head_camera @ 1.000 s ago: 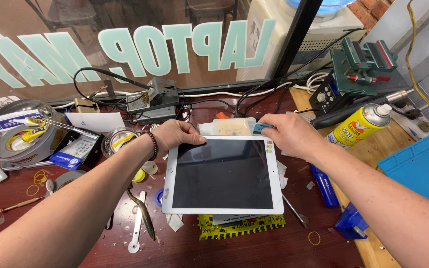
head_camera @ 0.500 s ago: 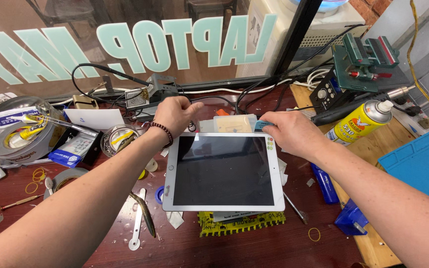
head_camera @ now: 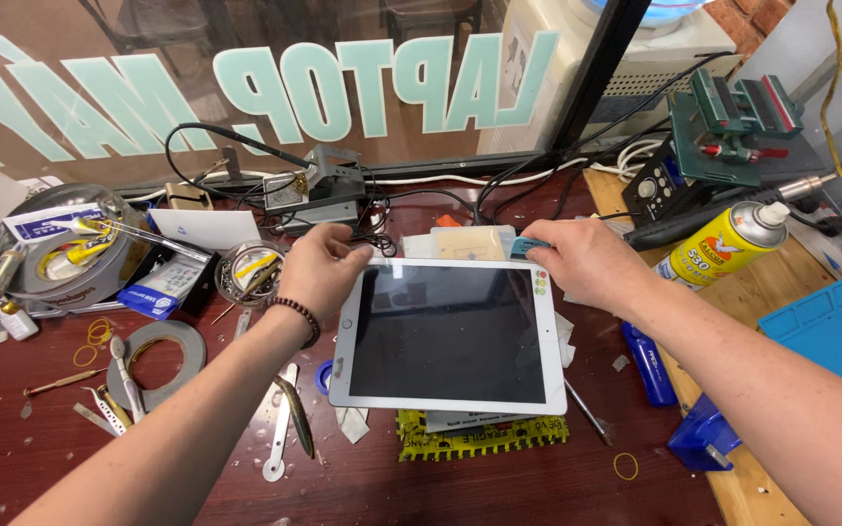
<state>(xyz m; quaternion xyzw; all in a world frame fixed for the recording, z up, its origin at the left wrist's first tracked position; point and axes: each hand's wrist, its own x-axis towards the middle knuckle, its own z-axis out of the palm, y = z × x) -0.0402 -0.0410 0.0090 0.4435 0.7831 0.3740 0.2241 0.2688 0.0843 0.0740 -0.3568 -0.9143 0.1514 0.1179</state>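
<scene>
Brought the left hand [head_camera: 322,271] back down from beyond the far edge, where it had hovered half a second earlier, to the 11 o'clock corner of the white tablet [head_camera: 450,331], much where it had rested a second ago. Kept the right hand [head_camera: 577,265] at the 1 o'clock corner throughout, and left the tablet unmoved: flat, dark screen up, at the middle of the desk [head_camera: 363,487], lying on a yellow-and-black bag [head_camera: 479,438] that showed at its 6 o'clock edge. Curled the left fingers [head_camera: 348,255] loosely over the corner, tips at the rim; could not tell whether anything was pinched there. Held the right fingers [head_camera: 546,255] narrow, closed on a small blue tool [head_camera: 528,245] pressed at the tablet's far edge. Judged from this that both hands had settled again on the far edge, left steadying and right working the rim with the tool. Noted a clear plastic case [head_camera: 475,242] just beyond at 12 o'clock, a yellow spray can [head_camera: 728,244] well off at 2 o'clock, a grey tape roll [head_camera: 163,356] at 9 o'clock, and tweezers [head_camera: 296,417] near the 7 o'clock corner.
</scene>
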